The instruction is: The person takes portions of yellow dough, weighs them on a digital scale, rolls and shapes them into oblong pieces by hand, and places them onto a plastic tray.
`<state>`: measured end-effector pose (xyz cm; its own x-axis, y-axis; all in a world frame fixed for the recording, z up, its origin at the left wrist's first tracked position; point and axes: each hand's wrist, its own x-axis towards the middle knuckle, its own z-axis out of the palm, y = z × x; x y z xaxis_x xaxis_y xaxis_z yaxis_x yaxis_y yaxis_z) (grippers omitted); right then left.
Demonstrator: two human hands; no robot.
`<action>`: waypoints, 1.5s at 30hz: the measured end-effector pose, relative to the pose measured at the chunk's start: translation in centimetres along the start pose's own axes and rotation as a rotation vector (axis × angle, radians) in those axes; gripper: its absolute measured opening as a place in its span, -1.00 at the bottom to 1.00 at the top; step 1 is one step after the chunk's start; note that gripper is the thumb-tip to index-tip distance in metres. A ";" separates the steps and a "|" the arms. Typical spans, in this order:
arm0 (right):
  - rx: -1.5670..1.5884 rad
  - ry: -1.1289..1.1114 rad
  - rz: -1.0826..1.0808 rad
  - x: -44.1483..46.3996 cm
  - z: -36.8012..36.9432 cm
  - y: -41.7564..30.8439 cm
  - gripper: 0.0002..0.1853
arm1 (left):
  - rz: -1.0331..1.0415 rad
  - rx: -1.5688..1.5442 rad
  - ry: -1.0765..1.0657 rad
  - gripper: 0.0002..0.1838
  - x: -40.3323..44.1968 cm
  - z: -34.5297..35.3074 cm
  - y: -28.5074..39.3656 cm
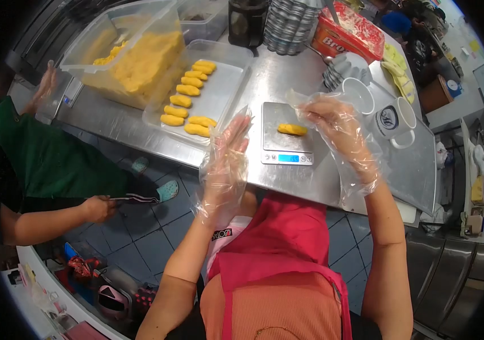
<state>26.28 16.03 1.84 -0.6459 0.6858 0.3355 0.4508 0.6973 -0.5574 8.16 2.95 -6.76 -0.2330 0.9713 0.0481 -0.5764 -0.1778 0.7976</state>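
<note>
On the kitchen scale (287,141) lies a small roll of yellow dough (292,129); the display is lit, its digits hard to read. My left hand (229,150), in a clear plastic glove, is open beside the scale's left edge, fingers stretched out. My right hand (335,122), gloved the same way, hovers just right of the dough roll with its fingers bent and their tips together. Anything between those tips is too small to make out. Left of my left hand, a clear shallow tray (227,85) holds several shaped dough rolls (188,89).
A large plastic tub (77,71) of yellow dough stands at the back left. Stacked metal molds (290,25), a red tub (349,37) and white mugs (395,122) stand behind and right. A person in a green apron (55,158) is close at left.
</note>
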 end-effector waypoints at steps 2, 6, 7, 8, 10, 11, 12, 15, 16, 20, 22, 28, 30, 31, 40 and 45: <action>-0.022 -0.031 0.001 0.0 0.2 -0.2 -0.85 | -0.001 0.000 0.006 -0.26 0.0 0.0 0.0; -0.193 -0.148 -0.022 -0.5 1.0 -0.7 -0.81 | 0.039 0.028 -0.010 -0.27 -0.3 0.2 -0.1; -0.272 -0.188 -0.040 -0.7 1.4 -0.7 -0.80 | 0.036 0.012 0.005 -0.28 -0.2 0.2 -0.1; -0.288 -0.205 0.012 -1.0 1.8 -1.1 -0.79 | 0.036 -0.005 0.021 -0.29 -0.2 0.2 -0.1; -0.320 -0.233 0.100 -0.7 2.8 -1.6 -0.78 | 0.104 0.164 0.075 -0.43 -1.0 1.1 0.2; -0.360 -0.244 0.051 -0.2 3.1 -0.6 -0.77 | 0.143 0.249 0.112 -0.50 -1.6 1.2 0.4; -0.285 -0.214 0.030 1.1 2.7 -1.0 -0.77 | 0.188 0.507 0.039 -0.58 -2.2 0.3 0.2; -0.001 -0.053 -0.059 5.5 2.1 -3.2 -0.76 | 0.174 1.002 -0.104 -0.73 -3.3 -1.5 -0.2; 0.015 -0.035 -0.138 7.0 3.3 -3.9 -0.79 | 0.099 0.970 -0.095 -0.73 -3.3 -0.6 0.5; -0.150 -0.193 -0.308 11.9 10.7 -5.4 -0.83 | 0.203 0.858 -0.001 -0.71 -3.7 0.0 0.4; -0.414 -0.324 -0.358 12.6 13.8 -5.6 -0.84 | 0.178 0.672 0.047 -0.71 -4.1 -0.3 -0.1; -0.323 -0.660 -0.196 16.5 8.7 -8.0 -0.81 | 0.121 0.645 -0.176 -0.71 -2.4 -1.7 1.2; -0.079 -0.386 -0.224 18.4 5.7 -8.6 -0.74 | -0.021 0.440 -0.260 -0.70 -1.3 -2.0 1.8; 0.057 -0.219 -0.279 19.2 4.9 -9.7 -0.71 | -0.096 0.331 -0.291 -0.70 -0.8 -2.1 2.1; -0.276 -0.873 -0.481 32.9 11.6 -20.3 -0.63 | -0.147 0.446 -0.398 -0.66 0.7 -2.6 4.1; -0.362 -1.059 -0.526 34.7 22.9 -11.9 -0.67 | -0.228 0.459 -0.412 -0.63 0.5 -3.1 4.3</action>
<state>-15.61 26.74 2.70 -0.9043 -0.0843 -0.4185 0.0217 0.9700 -0.2422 3.11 2.22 -5.18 0.2275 0.9738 0.0009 -0.1620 0.0369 0.9861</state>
